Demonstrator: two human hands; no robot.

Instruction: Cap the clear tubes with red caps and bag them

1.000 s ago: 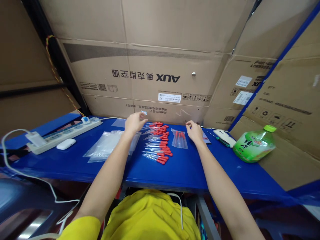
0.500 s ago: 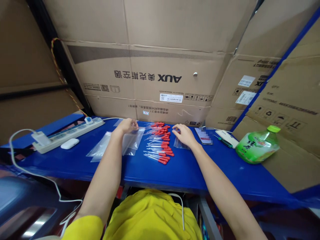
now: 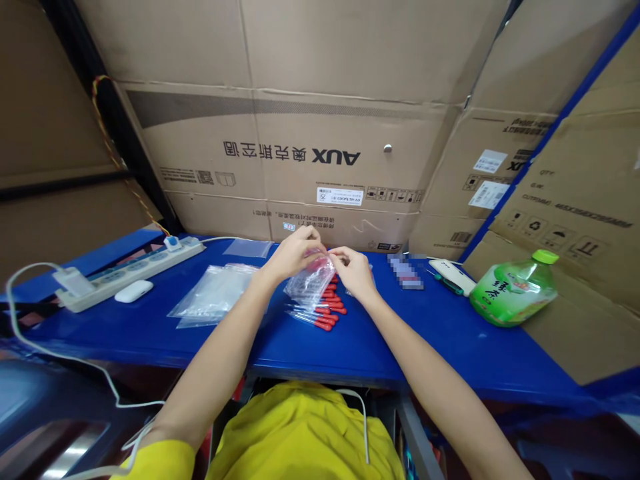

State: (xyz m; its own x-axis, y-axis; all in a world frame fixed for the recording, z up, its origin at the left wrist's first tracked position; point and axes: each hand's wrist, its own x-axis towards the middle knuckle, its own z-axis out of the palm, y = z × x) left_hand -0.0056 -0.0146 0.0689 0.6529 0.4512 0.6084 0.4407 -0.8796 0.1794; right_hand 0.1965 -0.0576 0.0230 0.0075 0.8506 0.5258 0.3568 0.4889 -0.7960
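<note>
Both hands meet over the middle of the blue table, closed on the top edge of a clear plastic zip bag (image 3: 311,285). My left hand (image 3: 300,250) pinches the bag's upper left part, and my right hand (image 3: 351,270) pinches its upper right corner. Under the bag lies a row of plastic droppers with red bulbs (image 3: 325,320), their clear stems pointing left; the bag and hands hide many of them. A stack of clear zip bags (image 3: 213,297) rests left of the droppers. Another clear bag is partly covered by my right hand.
At the left are a white power strip (image 3: 133,273) with a plugged-in charger and a white earphone case (image 3: 134,291). A phone (image 3: 406,272), a white device (image 3: 453,277) and a green tea bottle (image 3: 515,290) stand right. Cardboard (image 3: 300,120) walls the back of the blue table (image 3: 280,350).
My left hand has moved right from the bag stack, bringing one bag over the droppers. My right hand has shifted left and now grips that bag too.
</note>
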